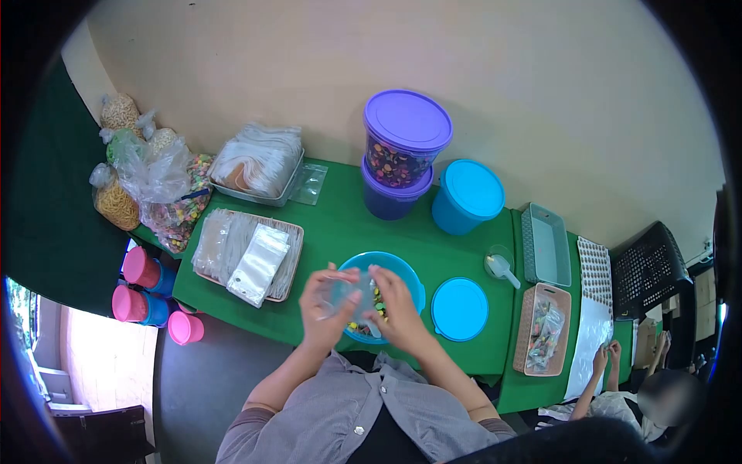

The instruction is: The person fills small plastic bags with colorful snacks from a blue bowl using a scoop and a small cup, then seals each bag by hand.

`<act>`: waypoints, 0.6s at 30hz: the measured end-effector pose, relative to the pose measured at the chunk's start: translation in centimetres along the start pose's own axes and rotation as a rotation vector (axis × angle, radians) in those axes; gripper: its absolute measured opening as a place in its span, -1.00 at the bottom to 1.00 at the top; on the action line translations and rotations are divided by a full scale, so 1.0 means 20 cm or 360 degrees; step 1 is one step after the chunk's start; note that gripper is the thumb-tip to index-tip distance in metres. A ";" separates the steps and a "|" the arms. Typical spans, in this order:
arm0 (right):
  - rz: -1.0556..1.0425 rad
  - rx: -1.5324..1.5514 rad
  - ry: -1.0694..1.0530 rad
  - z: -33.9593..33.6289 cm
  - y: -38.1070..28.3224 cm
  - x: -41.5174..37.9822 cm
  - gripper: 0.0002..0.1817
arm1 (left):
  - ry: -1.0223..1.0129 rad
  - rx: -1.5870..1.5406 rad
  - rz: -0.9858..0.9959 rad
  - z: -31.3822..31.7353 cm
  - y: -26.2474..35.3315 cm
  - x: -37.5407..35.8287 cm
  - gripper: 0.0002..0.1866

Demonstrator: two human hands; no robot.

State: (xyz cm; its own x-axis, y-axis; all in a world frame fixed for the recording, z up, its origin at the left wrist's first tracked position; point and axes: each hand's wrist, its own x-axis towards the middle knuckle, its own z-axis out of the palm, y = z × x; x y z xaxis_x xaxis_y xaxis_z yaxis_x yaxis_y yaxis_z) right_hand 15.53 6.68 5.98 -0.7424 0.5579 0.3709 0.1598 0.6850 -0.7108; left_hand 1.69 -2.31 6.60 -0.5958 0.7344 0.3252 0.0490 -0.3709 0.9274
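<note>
My left hand (328, 303) and my right hand (393, 305) are raised over a blue tub (413, 280). Between them is a clear plastic bag (349, 292), with the fingers of both hands closed on it. Colourful small pieces (378, 300) show inside the tub, partly hidden by my hands and the bag. A round blue lid (460, 309) lies flat on the green table (325, 232), just right of the tub. To the left, a basket (298, 267) holds stacks of clear bags (259, 263).
Purple-lidded containers (408, 120) and a blue bucket (473, 189) stand behind the tub. Filled bags (162, 178) sit at the left. A scoop (504, 269), a grey basket (547, 243) and a pink basket (522, 329) are at the right, near another person's hands (607, 356).
</note>
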 end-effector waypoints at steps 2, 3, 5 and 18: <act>0.0204 0.0006 -0.0017 0.03 0.19 0.02 -0.38 | 0.0173 0.0065 0.0126 -0.09 0.02 0.04 -0.59; 0.0202 0.0011 -0.0021 0.06 0.28 0.00 -0.38 | 0.0346 0.0127 0.0258 -0.14 0.02 0.06 -0.62; 0.0794 -0.0006 -0.0639 0.14 0.45 -0.01 -0.43 | 0.0380 0.0271 0.0302 -0.22 0.02 0.08 -0.64; 0.0259 -0.1224 -0.1188 0.18 0.47 0.03 -0.87 | 0.0125 0.1238 0.0059 -0.23 -0.38 0.01 -0.65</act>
State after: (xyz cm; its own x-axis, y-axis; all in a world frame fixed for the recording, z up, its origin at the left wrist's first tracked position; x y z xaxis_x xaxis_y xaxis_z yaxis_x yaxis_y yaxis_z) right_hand 14.32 11.71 -2.61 -0.8426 0.4206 -0.3363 0.4641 0.8839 -0.0572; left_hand -2.50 -2.09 -1.19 -0.6363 0.6761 0.3714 0.6006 0.1321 0.7886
